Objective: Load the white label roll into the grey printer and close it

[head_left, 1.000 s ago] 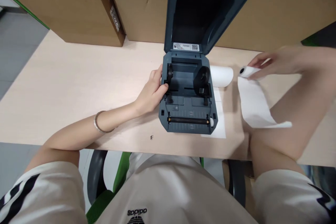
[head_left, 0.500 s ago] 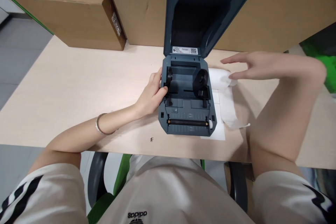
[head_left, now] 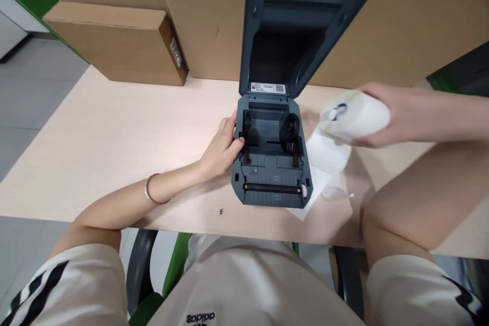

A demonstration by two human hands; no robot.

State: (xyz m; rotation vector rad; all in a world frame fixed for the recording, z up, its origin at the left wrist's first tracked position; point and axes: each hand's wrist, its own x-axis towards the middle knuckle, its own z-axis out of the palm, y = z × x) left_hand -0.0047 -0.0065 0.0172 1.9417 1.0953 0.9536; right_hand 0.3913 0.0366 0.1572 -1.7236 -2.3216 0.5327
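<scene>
A dark blue-grey label printer (head_left: 273, 163) stands on the table with its lid (head_left: 298, 25) swung up. Inside its bay are two black roll holders, and a black roller lies across the front. My left hand (head_left: 223, 147) grips the printer's left wall, thumb over the rim. To the right of the printer, my right hand (head_left: 376, 117) is closed around a white label roll (head_left: 355, 114), tilted and raised off the table, slightly blurred. A loose strip of label paper (head_left: 330, 153) hangs from the roll down to the table.
Cardboard boxes (head_left: 114, 46) stand along the back of the table (head_left: 153, 127), close behind the raised lid. A small dark scrap (head_left: 221, 211) lies near the front edge. A white sheet (head_left: 301, 211) lies partly under the printer.
My right hand has closed on the label roll and lifted it from beside the printer, turning its end toward me. The loose paper moved with it. My left hand keeps its grip on the printer.
</scene>
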